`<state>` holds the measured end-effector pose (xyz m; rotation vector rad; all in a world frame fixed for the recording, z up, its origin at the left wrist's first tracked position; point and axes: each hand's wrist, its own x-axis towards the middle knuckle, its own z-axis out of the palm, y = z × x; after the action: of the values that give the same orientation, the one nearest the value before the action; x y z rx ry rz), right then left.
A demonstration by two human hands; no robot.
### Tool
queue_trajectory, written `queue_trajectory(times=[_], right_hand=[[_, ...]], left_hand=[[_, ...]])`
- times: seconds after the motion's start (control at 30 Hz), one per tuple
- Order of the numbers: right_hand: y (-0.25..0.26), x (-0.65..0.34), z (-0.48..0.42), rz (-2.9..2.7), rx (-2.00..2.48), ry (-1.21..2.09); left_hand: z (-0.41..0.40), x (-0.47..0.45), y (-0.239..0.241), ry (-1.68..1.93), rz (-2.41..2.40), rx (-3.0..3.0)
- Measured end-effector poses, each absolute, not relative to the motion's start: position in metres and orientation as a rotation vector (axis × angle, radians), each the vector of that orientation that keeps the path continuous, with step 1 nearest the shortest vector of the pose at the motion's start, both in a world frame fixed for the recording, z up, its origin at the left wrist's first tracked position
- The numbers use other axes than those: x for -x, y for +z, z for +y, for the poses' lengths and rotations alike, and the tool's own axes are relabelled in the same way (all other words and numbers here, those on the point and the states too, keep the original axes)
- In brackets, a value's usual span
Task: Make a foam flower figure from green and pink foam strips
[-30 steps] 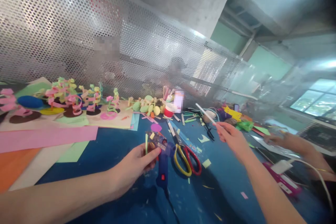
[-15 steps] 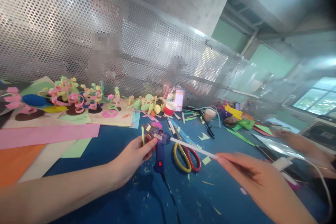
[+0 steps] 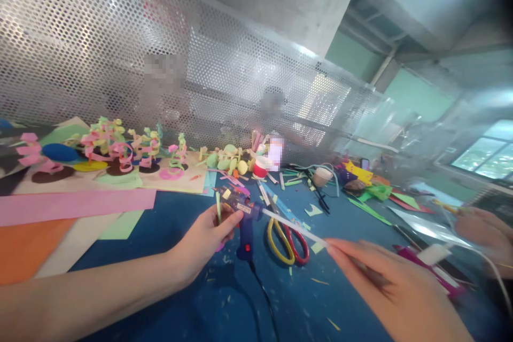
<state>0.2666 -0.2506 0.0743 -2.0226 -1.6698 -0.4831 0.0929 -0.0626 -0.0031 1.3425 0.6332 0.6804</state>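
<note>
My left hand point(image 3: 212, 232) is closed round the body of a blue hot glue gun point(image 3: 245, 235), whose nozzle points left and whose black cord runs down. A thin light-green strip point(image 3: 218, 208) stands up by the same fingers. From the back of the gun sticks a long white glue stick point(image 3: 294, 226). Its far end is pinched between the thumb and fingers of my right hand point(image 3: 385, 278). Just behind the stick, on the blue table, lie scissors point(image 3: 282, 240) with one yellow and one red handle loop.
Spiral paper models point(image 3: 120, 152) line the left back. Coloured paper sheets point(image 3: 76, 206) cover the left side. A red-and-white cup point(image 3: 260, 168) and paper scraps lie behind the gun. Another person's hand point(image 3: 481, 230) is at right, near a white plug point(image 3: 434, 253). A perforated metal screen point(image 3: 240, 64) rises behind.
My right hand has come slightly left towards the gun, and less of the glue stick shows. The other person's hand has shifted right. My left hand keeps its grip.
</note>
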Motion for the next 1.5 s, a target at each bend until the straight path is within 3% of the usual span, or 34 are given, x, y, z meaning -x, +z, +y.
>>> queue_trajectory(times=[0.33,0.73,0.9,1.27,1.5], right_hand=[[0.076,-0.266,-0.256,-1.769,1.977,-0.544],[0.067,-0.281,-0.252,-1.585,2.083,0.099],[0.067,-0.281,-0.250,-1.634,2.141,0.180],[0.073,-0.247,-0.233,-1.837,1.924,-0.156],[0.082,-0.246,-0.229,-1.731,1.982,0.217]], left_hand=[[-0.069,-0.090,0.000,0.767,0.696,-1.390],[-0.080,-0.082,0.003,0.833,0.691,-1.449],[-0.084,-0.081,0.005,0.856,0.644,-1.432],[-0.092,-0.079,0.008,0.851,0.481,-1.343],[-0.094,-0.077,0.004,0.829,0.519,-1.395]])
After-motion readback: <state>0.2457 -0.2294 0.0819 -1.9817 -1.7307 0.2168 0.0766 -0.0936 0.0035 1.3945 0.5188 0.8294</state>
